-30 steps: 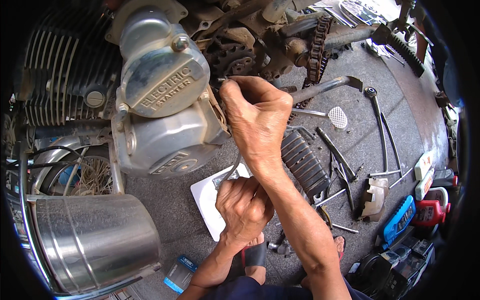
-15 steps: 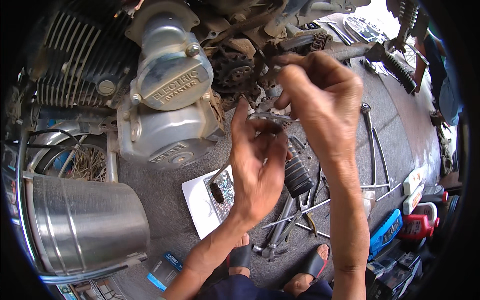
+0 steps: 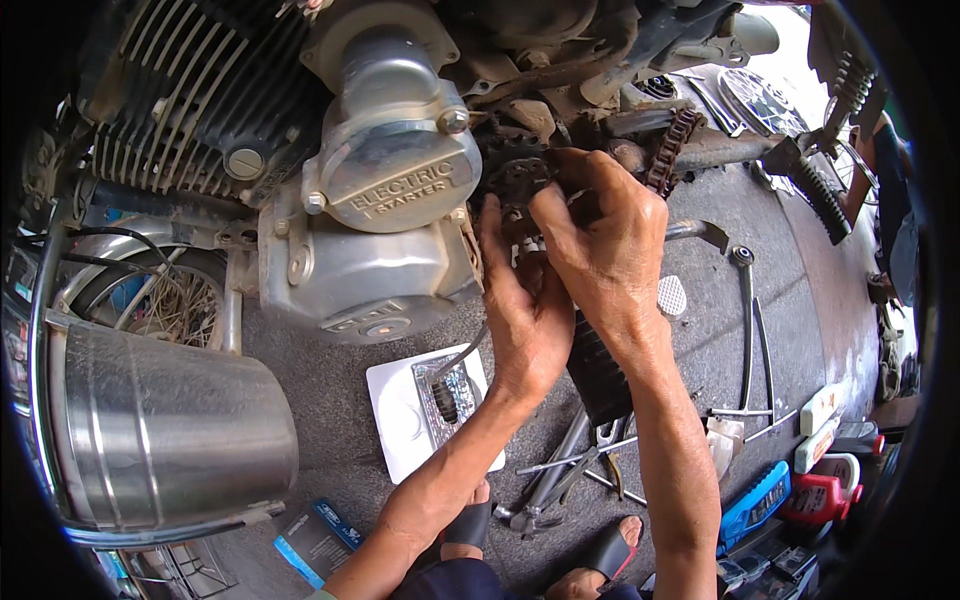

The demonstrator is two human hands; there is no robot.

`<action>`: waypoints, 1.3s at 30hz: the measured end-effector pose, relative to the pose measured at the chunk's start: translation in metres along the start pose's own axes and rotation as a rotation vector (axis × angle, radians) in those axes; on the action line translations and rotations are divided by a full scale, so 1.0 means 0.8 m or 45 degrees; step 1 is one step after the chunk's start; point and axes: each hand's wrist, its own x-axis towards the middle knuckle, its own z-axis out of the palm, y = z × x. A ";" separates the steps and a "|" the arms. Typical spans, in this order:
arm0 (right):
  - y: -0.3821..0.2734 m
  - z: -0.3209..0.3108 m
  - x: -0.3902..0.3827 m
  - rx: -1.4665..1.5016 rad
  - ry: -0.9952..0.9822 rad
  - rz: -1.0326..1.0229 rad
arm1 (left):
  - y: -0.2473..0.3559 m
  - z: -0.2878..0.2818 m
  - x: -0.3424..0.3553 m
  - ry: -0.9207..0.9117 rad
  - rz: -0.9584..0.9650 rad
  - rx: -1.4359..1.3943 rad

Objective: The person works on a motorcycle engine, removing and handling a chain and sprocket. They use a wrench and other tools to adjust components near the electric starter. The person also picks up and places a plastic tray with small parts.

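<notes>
Landmark: silver starter cover (image 3: 395,190). Nearest the camera, below it on the floor: white tray (image 3: 400,420), loose wrenches (image 3: 560,480) to the tray's right. Left hand (image 3: 525,310) just right of the cover, fingers extended up onto the sprocket (image 3: 515,180). Right hand (image 3: 600,240) pinches the same sprocket from the right. Drive chain (image 3: 668,150) beyond.

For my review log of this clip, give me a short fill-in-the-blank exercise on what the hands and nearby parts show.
1. Both hands, the left hand and right hand, work at the toothed ____ beside the engine cover.
2. The drive ____ hangs just right of the right hand.
3. On the ground under the left wrist lies a ____ tray.
4. At lower left stands a shiny metal ____.

Missing words: sprocket; chain; white; exhaust
</notes>
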 end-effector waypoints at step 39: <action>0.009 0.010 -0.013 -0.090 0.084 -0.223 | 0.002 -0.009 -0.006 -0.092 -0.250 -0.651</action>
